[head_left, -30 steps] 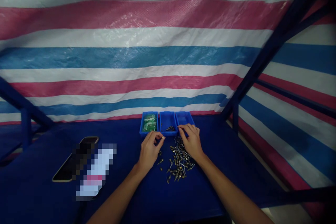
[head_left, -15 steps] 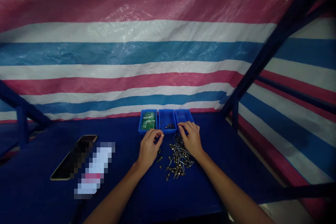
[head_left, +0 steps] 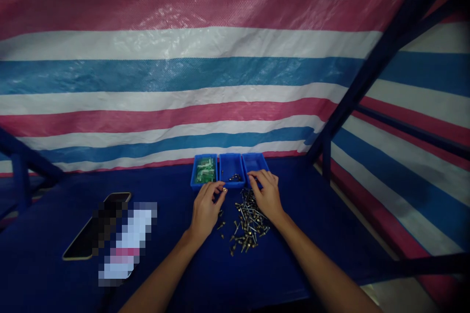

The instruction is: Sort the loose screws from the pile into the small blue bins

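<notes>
My left hand (head_left: 207, 207) is pinched, with a small shiny brass-coloured piece (head_left: 224, 189) at its fingertips, just in front of the blue bins. My right hand (head_left: 267, 194) hovers at the front of the right blue bin (head_left: 256, 158), its thumb and fingers curled together. Whatever it may hold is too small to make out. Between and below the hands lies a loose pile of screw-like metal pieces (head_left: 250, 225) with thin silvery shanks and brass-coloured ends. A few strays lie apart on its left side. The middle blue bin (head_left: 231, 161) contains several similar dark pieces.
The left blue bin (head_left: 192, 177) holds green-and-clear small packets or parts. A dark phone (head_left: 79, 243) and a pixelated pale object (head_left: 127, 242) lie on the left of the dark blue table (head_left: 172, 181). Blue frame bars and striped sheeting (head_left: 183, 73) enclose the table.
The view has shifted slightly, so the table things sit a little further left. Both hands keep nearly the same pose, the left still pinching the brass-coloured piece.
</notes>
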Demonstrator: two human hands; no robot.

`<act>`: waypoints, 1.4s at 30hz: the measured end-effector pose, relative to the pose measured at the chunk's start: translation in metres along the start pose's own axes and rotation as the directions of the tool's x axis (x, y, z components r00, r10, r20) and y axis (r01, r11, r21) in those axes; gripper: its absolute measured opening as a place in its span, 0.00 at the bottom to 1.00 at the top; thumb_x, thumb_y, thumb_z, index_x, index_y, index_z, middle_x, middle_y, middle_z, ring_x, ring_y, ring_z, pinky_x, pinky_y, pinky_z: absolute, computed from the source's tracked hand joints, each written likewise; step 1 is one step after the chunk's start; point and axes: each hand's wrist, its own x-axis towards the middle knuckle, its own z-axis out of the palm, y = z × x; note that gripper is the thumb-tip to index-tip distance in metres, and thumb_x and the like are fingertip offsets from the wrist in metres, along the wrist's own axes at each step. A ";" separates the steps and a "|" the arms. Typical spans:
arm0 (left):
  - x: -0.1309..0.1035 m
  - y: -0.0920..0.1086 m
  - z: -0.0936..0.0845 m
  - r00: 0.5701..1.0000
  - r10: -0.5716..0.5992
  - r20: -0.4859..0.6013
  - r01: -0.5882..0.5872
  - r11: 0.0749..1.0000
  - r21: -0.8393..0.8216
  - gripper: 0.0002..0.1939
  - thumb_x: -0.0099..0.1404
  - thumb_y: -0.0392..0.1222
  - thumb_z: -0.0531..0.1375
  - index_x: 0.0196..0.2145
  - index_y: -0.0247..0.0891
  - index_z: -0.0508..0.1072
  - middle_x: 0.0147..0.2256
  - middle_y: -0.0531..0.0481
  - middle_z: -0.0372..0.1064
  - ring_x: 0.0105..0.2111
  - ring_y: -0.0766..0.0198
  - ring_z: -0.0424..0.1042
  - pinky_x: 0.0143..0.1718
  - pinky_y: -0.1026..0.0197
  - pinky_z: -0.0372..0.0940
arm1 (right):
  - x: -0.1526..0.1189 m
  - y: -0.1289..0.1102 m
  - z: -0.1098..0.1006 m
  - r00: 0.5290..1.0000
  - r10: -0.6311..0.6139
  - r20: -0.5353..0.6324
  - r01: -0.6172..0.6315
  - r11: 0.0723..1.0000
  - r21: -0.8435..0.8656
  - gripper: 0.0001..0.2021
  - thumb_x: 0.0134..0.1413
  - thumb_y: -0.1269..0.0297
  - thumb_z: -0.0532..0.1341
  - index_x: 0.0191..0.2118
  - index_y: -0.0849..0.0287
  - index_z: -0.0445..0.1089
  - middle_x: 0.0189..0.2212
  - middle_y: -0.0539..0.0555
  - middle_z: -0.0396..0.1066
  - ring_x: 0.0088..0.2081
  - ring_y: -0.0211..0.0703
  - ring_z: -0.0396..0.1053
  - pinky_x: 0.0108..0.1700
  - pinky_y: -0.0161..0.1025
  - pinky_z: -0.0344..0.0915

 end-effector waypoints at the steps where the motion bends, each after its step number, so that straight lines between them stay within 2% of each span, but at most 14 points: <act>1: 0.000 0.000 0.000 1.000 0.006 -0.006 -0.006 1.000 0.003 0.07 0.76 0.43 0.60 0.49 0.43 0.75 0.39 0.50 0.74 0.36 0.60 0.72 0.39 0.59 0.69 | 0.000 0.000 0.000 1.000 -0.001 0.002 0.001 1.000 0.003 0.11 0.75 0.61 0.55 0.48 0.51 0.75 0.42 0.52 0.77 0.45 0.48 0.72 0.54 0.48 0.56; 15: 0.000 0.001 -0.003 0.998 0.058 -0.012 -0.058 0.998 -0.021 0.04 0.75 0.43 0.62 0.43 0.43 0.77 0.42 0.49 0.76 0.40 0.60 0.75 0.44 0.57 0.71 | -0.001 0.000 0.002 1.000 -0.018 0.005 0.018 1.000 -0.001 0.10 0.75 0.62 0.56 0.48 0.51 0.75 0.42 0.52 0.77 0.45 0.48 0.72 0.53 0.48 0.57; 22: -0.001 -0.003 -0.001 0.998 0.061 -0.011 -0.061 0.997 -0.038 0.08 0.77 0.42 0.59 0.48 0.44 0.78 0.45 0.48 0.78 0.43 0.58 0.78 0.44 0.57 0.73 | -0.001 0.000 0.002 1.000 -0.020 -0.003 0.020 1.000 -0.014 0.11 0.74 0.61 0.56 0.48 0.51 0.76 0.41 0.52 0.78 0.44 0.47 0.73 0.52 0.48 0.57; 29: -0.001 -0.001 -0.002 0.999 0.039 -0.006 -0.040 0.998 -0.052 0.08 0.76 0.44 0.60 0.46 0.44 0.79 0.42 0.49 0.79 0.39 0.60 0.79 0.44 0.58 0.74 | -0.001 0.002 0.003 1.000 -0.016 -0.007 0.016 1.000 -0.021 0.11 0.74 0.61 0.55 0.48 0.51 0.76 0.42 0.52 0.78 0.45 0.48 0.72 0.53 0.48 0.57; 33: -0.001 0.000 -0.003 0.998 0.067 0.006 -0.066 0.995 -0.081 0.09 0.77 0.45 0.60 0.46 0.44 0.80 0.43 0.48 0.79 0.43 0.58 0.79 0.47 0.55 0.74 | -0.001 0.001 0.002 1.000 -0.008 0.007 0.008 1.000 -0.010 0.11 0.75 0.60 0.55 0.48 0.51 0.75 0.42 0.52 0.77 0.45 0.48 0.72 0.53 0.48 0.57; 36: 0.000 -0.002 -0.002 0.995 0.099 0.007 -0.099 0.994 -0.036 0.13 0.78 0.44 0.57 0.54 0.45 0.79 0.45 0.46 0.78 0.45 0.57 0.77 0.50 0.52 0.73 | -0.001 0.000 0.002 1.000 -0.003 0.000 0.003 1.000 -0.010 0.11 0.75 0.60 0.55 0.48 0.51 0.75 0.42 0.53 0.77 0.45 0.49 0.72 0.53 0.49 0.56; 39: 0.001 -0.006 -0.002 0.992 0.129 -0.013 -0.128 0.990 0.064 0.17 0.80 0.41 0.53 0.60 0.47 0.75 0.45 0.46 0.76 0.44 0.57 0.75 0.48 0.51 0.73 | -0.001 0.000 0.002 1.000 -0.005 -0.012 0.005 1.000 -0.009 0.11 0.75 0.60 0.55 0.48 0.51 0.75 0.42 0.53 0.77 0.46 0.49 0.71 0.53 0.49 0.57; 42: 0.004 -0.010 -0.003 0.991 0.130 -0.026 -0.125 0.982 0.142 0.16 0.79 0.40 0.54 0.58 0.46 0.77 0.44 0.46 0.75 0.43 0.56 0.74 0.47 0.51 0.72 | -0.001 0.000 0.001 1.000 -0.003 -0.018 0.003 1.000 -0.006 0.12 0.75 0.60 0.54 0.48 0.52 0.75 0.42 0.53 0.77 0.46 0.49 0.71 0.53 0.49 0.56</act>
